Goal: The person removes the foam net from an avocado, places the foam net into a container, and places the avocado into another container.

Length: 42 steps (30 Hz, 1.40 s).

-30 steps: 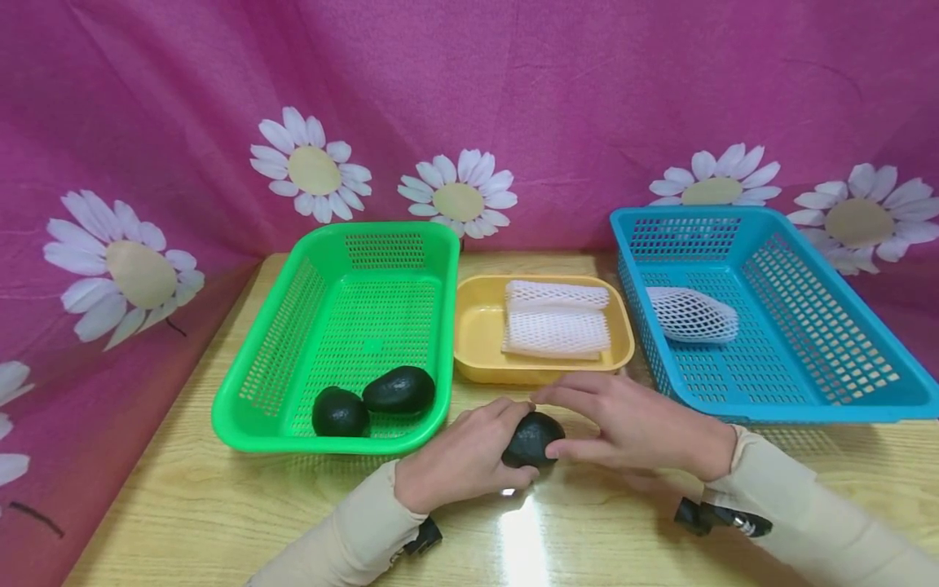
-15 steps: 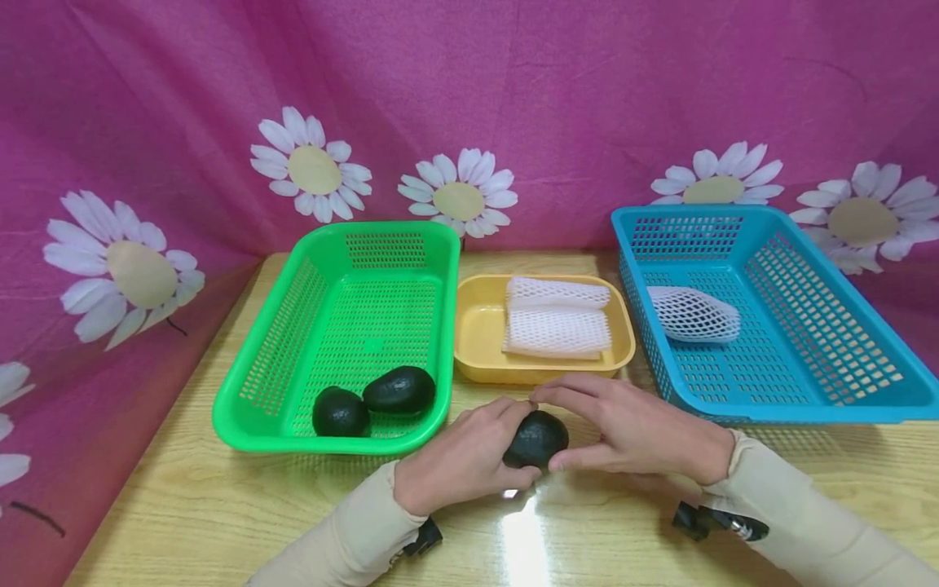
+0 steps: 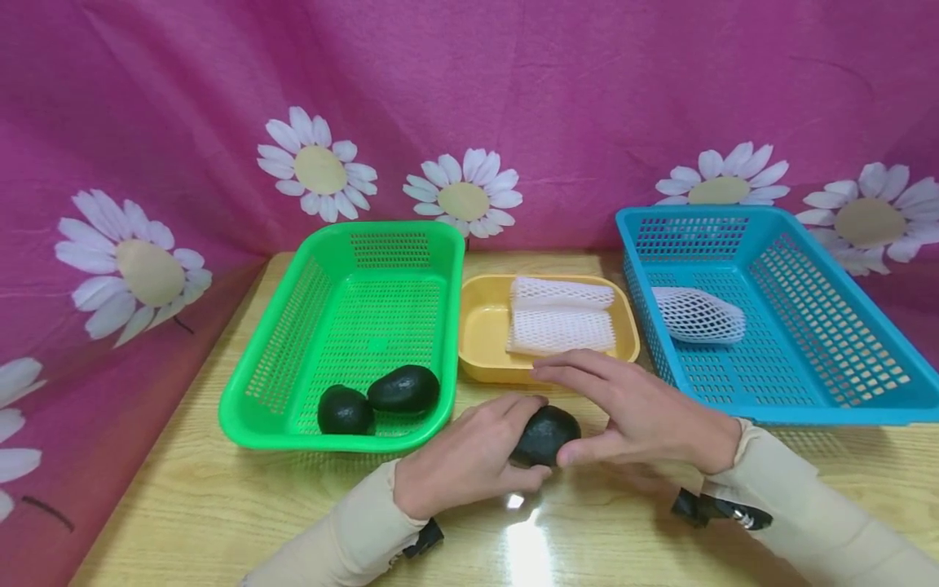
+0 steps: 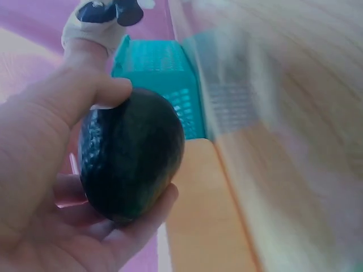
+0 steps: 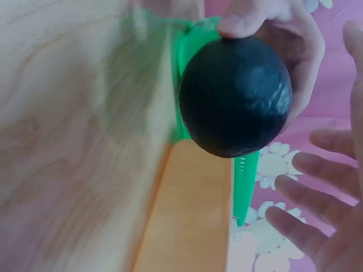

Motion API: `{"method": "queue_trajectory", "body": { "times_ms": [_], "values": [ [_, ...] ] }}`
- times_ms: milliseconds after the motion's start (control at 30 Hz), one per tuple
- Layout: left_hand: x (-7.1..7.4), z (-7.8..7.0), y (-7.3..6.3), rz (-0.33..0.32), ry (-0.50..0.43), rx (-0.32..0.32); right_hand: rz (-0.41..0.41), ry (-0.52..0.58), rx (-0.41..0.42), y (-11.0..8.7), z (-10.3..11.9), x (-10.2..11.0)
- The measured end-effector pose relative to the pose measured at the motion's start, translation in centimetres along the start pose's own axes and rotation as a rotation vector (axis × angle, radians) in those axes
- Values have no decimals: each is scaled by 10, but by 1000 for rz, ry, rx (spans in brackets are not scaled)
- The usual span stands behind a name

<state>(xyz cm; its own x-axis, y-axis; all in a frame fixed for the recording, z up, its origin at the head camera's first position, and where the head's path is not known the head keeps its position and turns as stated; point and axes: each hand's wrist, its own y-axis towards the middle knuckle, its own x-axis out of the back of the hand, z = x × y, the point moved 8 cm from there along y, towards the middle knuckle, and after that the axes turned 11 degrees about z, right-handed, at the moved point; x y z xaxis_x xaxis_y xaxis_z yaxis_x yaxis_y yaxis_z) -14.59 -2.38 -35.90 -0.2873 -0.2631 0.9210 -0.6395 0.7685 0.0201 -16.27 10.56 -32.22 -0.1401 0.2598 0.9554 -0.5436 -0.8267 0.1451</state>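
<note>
A dark avocado (image 3: 547, 436) is in my left hand (image 3: 473, 452), whose thumb and fingers curl around it just above the table. The left wrist view shows this avocado (image 4: 133, 156) close up, gripped between thumb and fingers. Beside it on the right is my right hand (image 3: 634, 412), its thumb and fingers spread apart. In the right wrist view, a gap separates the right hand's fingers (image 5: 317, 198) from the avocado (image 5: 235, 96). Two more avocados, one rounder-looking (image 3: 345, 410) and one lying lengthwise (image 3: 405, 390), rest in the green basket (image 3: 229, 408).
Behind my hands, a yellow tray (image 3: 484, 372) holds white foam net sleeves (image 3: 563, 328). To the right stands a blue basket (image 3: 800, 414) with a bulging white foam net (image 3: 698, 315) inside. A pink flowered cloth (image 3: 572, 98) hangs behind the wooden table (image 3: 183, 489).
My left hand has shifted the avocado slightly to the right. The right hand's fingers have lifted a little and spread wider from the thumb. The head view has turned slightly.
</note>
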Motion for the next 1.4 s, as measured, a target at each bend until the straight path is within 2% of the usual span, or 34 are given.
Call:
{"method": "queue_trajectory", "body": {
  "times_ms": [333,600,800,1000,1400],
  "values": [
    [23,-11,-4,-47,17,-22,-98,41,99,6,6,21],
    [46,-13,-8,-123,48,-76,-120,59,102,15,4,31],
    [61,-11,-12,-155,88,-86,-161,95,141,23,2,34],
    [74,-6,-18,-179,92,-84,-162,86,112,33,1,35],
    [95,13,-41,-208,71,-39,-184,120,117,64,3,31]
  ]
}}
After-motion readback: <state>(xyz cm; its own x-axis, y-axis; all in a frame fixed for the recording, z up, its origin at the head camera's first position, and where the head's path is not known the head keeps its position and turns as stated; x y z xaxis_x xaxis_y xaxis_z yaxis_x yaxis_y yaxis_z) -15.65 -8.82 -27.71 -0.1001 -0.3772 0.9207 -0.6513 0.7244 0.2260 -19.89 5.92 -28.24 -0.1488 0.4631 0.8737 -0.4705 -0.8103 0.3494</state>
